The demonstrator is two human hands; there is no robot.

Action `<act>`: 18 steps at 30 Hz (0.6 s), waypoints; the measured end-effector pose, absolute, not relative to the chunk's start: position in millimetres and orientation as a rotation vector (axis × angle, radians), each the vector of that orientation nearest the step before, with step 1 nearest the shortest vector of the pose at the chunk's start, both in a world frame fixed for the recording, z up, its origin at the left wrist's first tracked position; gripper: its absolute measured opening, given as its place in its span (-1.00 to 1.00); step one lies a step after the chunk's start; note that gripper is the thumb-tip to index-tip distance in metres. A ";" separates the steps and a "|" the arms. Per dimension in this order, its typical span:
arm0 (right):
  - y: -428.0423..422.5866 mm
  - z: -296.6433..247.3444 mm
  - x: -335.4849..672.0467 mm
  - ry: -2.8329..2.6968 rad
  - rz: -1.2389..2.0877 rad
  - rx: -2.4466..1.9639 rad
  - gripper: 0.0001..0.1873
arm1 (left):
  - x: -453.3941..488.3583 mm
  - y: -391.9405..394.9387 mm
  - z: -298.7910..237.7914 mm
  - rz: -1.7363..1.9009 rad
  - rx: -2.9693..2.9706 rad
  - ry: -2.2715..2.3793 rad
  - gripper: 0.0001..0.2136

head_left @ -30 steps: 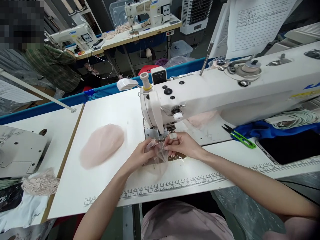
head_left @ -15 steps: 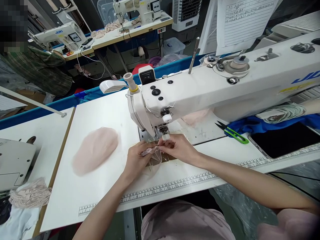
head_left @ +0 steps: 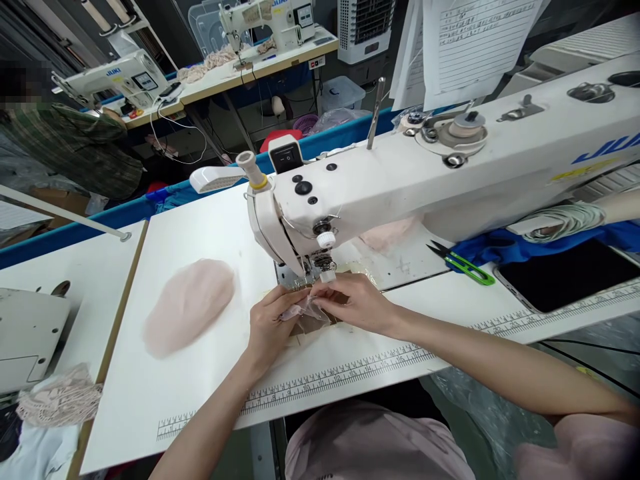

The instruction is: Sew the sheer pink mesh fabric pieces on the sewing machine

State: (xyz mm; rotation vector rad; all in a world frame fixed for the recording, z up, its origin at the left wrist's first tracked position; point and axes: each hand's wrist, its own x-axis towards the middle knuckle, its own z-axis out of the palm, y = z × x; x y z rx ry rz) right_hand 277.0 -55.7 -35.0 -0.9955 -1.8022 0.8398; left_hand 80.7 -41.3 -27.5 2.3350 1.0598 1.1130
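Both my hands meet just in front of the needle of a white sewing machine [head_left: 400, 180]. My left hand [head_left: 267, 327] pinches a small sheer pink fabric piece [head_left: 305, 311] from the left, fingers closed on it. My right hand [head_left: 353, 301] grips the same piece from the right; its forefinger wears a white tape band. The fabric lies on the machine bed below the presser foot. A stack of pale pink fabric pieces [head_left: 187, 305] rests on the white table [head_left: 210, 393] to the left.
Green-handled thread snips [head_left: 463, 263] lie right of the needle, beside blue cloth [head_left: 505, 248] and a dark phone [head_left: 565, 275]. Lace trim [head_left: 57, 402] sits at the left edge. A person in a green plaid shirt [head_left: 75, 147] works at the far left; other machines stand behind.
The view has shifted slightly left and down. My hands have drawn the fabric piece closer under the presser foot, and the fabric now looks flatter between my fingers.
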 end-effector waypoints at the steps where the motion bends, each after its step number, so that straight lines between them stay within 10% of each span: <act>1: -55.7 -35.0 277.0 -1.791 0.845 -0.995 -0.86 | 80.6 -41.2 -27.7 1.119 2.339 1.060 -0.88; 18: -55.9 -33.4 277.0 -1.891 0.759 -1.023 -0.85 | 78.8 -41.2 -30.6 1.109 2.354 1.084 -0.87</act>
